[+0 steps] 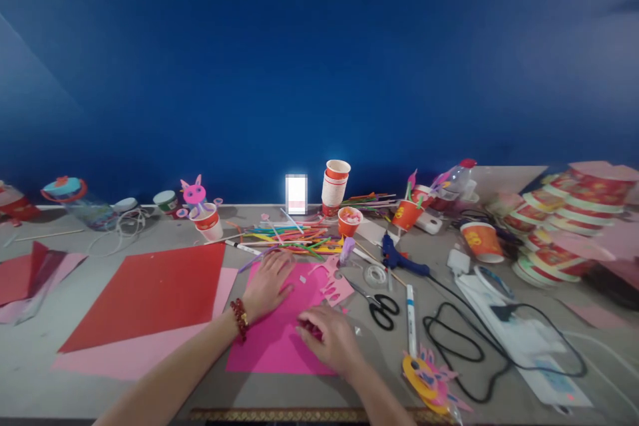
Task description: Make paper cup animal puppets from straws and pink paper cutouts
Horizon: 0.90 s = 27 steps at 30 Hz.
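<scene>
A bright pink sheet [274, 349] lies on the grey table near its front edge. My left hand [269, 285] rests flat on the sheet's upper left part, fingers spread, with a dark red bead bracelet at the wrist. My right hand [329, 339] is over the sheet's right side with its fingers curled; a small dark pink thing shows under them, too unclear to name. Light pink paper with cut-outs [335, 283] lies at the sheet's upper right corner. Black-handled scissors [383, 311] lie just right of it.
Red paper [150, 296] lies at left. Behind are coloured sticks [299, 236], stacked cups [334, 190] and a cup with a pink figure [206, 221]. At right are a blue glue gun [402, 259], a marker [411, 319], black cable and a white power strip [529, 359].
</scene>
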{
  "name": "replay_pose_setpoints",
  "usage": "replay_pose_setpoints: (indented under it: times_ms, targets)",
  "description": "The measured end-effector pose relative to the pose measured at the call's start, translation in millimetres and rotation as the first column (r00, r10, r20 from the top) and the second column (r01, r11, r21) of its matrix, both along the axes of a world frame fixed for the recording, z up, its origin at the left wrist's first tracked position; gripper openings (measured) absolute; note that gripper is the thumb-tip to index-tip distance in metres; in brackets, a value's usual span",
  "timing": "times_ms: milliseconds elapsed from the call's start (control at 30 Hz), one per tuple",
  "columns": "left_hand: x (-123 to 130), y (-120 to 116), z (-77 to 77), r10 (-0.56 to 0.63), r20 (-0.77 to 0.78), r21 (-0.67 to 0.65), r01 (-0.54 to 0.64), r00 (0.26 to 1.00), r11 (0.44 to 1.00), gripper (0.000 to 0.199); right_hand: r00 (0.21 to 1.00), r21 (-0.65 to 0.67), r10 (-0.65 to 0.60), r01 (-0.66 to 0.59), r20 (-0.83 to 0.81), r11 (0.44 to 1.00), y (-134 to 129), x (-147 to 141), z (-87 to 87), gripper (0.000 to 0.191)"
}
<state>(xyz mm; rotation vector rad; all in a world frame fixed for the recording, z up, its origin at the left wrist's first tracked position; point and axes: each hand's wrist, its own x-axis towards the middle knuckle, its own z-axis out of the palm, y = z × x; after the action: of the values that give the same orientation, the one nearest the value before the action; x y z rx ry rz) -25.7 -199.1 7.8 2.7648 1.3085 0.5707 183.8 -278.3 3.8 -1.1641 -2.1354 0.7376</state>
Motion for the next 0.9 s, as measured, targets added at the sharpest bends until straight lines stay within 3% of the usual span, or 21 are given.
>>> replay_pose_setpoints:
  times_ms: [167,400,600,733,900]
  targets:
    - [11.2,-30.8,-3.0,-0.215,-0.083,-0.096,0.207,0.973,0.974,0.049,0.999,0.047,-0.038,0.039,-0.033,0.998,1.0,1.8,-0.6,0.013]
    - [-11.4,-51.2,-3.4,-0.207,-0.184,-0.141,0.183,0.961,0.973,0.062,0.98,0.081,-0.193,0.197,-0.056,0.977,13.1,15.1,0.9,0.019]
    - [-24.1,-70.1,0.0,-0.237,-0.199,-0.149,0.209,0.951,0.966,0.072,0.981,0.117,-0.116,0.098,0.154,0.988,6.8,14.2,2.1,0.037]
    - [-21.2,-49.8,-2.8,-0.286,-0.271,-0.092,0.271,0.919,0.958,0.077,0.954,0.129,-0.027,-0.013,0.3,0.992,-3.2,12.0,2.6,0.044]
    - [-12.8,6.8,-10.5,-0.13,-0.336,0.033,0.149,0.933,0.988,0.059,0.938,0.111,0.003,-0.044,0.348,0.993,-10.4,15.7,2.2,0.045]
